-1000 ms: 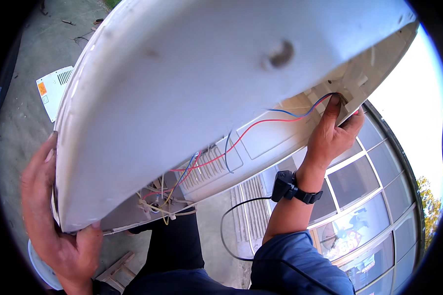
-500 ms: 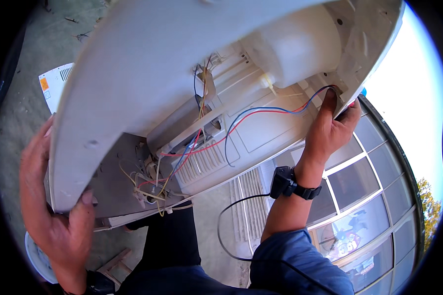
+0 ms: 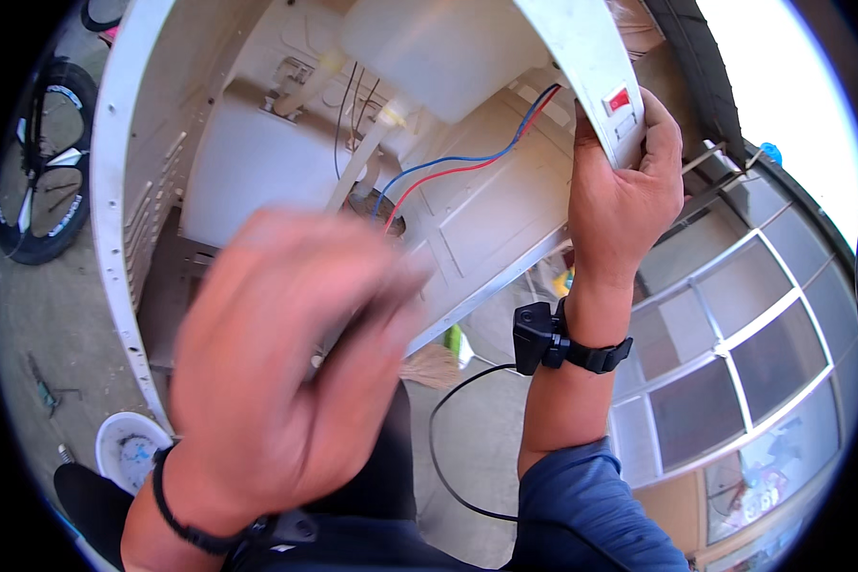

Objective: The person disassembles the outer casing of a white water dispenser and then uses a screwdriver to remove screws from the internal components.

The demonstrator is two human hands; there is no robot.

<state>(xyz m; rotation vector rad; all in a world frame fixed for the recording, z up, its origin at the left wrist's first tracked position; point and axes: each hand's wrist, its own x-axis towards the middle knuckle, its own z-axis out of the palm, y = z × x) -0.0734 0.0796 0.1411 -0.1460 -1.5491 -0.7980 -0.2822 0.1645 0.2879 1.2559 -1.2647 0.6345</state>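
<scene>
A large off-white appliance casing [image 3: 112, 172] stands tilted in front of me, its hollow inside facing me. My right hand [image 3: 629, 195] grips its right edge, thumb inside and fingers outside, just below a red rocker switch [image 3: 619, 100]. My left hand [image 3: 276, 372] is raised before the opening, blurred by motion, its fingers seemingly curled; whether it holds anything does not show. Behind it, a blue wire [image 3: 448, 158] and a red wire [image 3: 439, 175] run from near the right edge down into the casing. A whitish translucent tank [image 3: 439, 57] sits at the top inside.
A bicycle wheel [image 3: 83, 110] is at the far left. Below it lie a small tool [image 3: 43, 389] and a white bucket [image 3: 124, 440] with bits in it. Broom bristles [image 3: 431, 366] show beneath the casing. A black cable [image 3: 439, 458] loops from my right wrist. Framed windows [image 3: 696, 410] stand at right.
My left hand has let go of the casing's left edge and moved right, in front of the opening. The casing has turned, showing more of its inside. My right hand keeps its hold.
</scene>
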